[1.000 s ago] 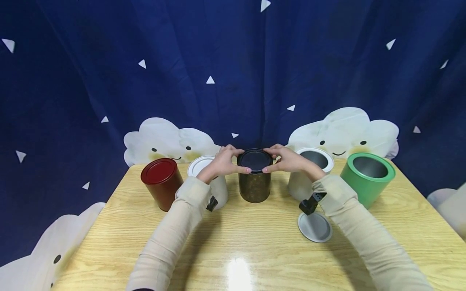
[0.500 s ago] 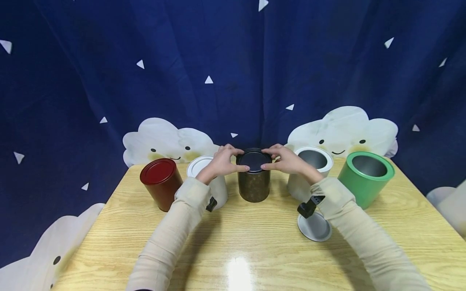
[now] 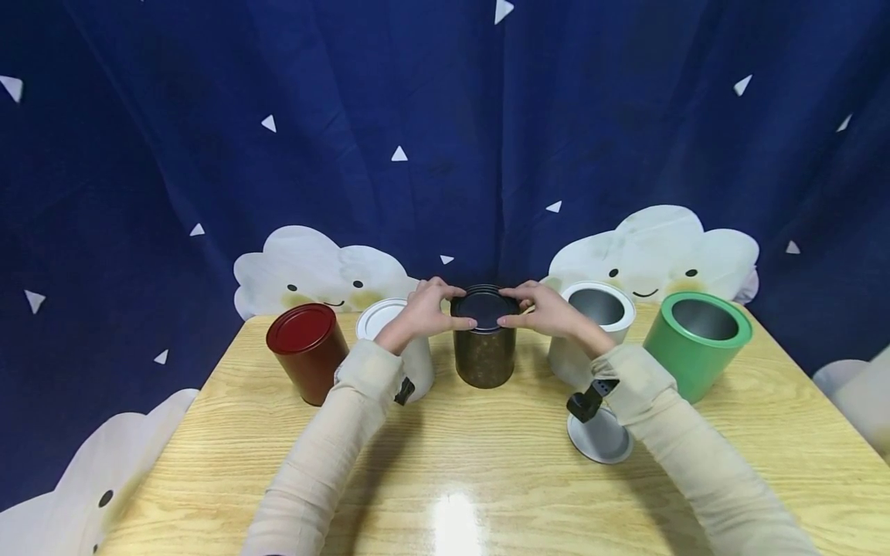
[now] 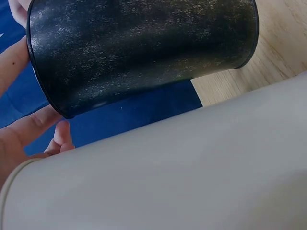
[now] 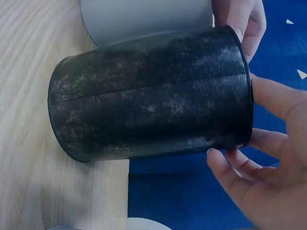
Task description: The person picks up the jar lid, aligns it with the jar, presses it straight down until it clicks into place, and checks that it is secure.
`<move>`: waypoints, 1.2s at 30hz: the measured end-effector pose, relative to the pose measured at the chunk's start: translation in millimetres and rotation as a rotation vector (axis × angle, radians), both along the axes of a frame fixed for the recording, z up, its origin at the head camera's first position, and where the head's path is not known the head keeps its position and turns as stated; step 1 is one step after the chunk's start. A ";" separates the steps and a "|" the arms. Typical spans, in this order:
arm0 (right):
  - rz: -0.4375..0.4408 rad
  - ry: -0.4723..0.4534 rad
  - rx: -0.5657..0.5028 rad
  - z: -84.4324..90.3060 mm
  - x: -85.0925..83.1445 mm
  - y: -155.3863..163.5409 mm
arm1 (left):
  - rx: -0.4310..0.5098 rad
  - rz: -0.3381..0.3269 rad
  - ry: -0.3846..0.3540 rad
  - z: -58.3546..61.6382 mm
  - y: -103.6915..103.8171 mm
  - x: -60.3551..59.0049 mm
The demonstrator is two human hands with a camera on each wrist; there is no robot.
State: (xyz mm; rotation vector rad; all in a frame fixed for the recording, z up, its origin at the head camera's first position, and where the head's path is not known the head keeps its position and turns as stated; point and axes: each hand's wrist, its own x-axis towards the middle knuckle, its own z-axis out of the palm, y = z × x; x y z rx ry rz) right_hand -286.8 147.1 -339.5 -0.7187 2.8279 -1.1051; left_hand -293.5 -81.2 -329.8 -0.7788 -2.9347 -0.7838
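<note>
Head camera: worn on the head, faces forward and down over the pale wood-grain desk [image 3: 514, 479] to the dark blue curtain with white triangles [image 3: 445, 93]; widest, farthest view. Left wrist camera [image 3: 404, 390]: close range, faces the mottled black cylindrical can [image 3: 485, 360], shown turned sideways, left fingers [image 4: 34, 125] at left edge. Right wrist camera [image 3: 586, 400]: also close, opposite side, right fingers [image 5: 276, 98] at right edge. All three views share can, desk and curtain
</note>
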 end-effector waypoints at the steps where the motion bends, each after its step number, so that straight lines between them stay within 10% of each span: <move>1: -0.011 0.012 -0.002 0.3 1.7 0.0 | -0.004 0.006 0.015 0.4 0.2 0.8; 21: -0.070 0.178 0.019 -4.7 14.6 -3.6 | -0.004 0.037 0.122 0.5 2.0 12.5; 36: -0.057 0.338 -0.057 0.8 43.0 13.9 | 0.241 -0.083 0.256 -7.7 1.4 37.6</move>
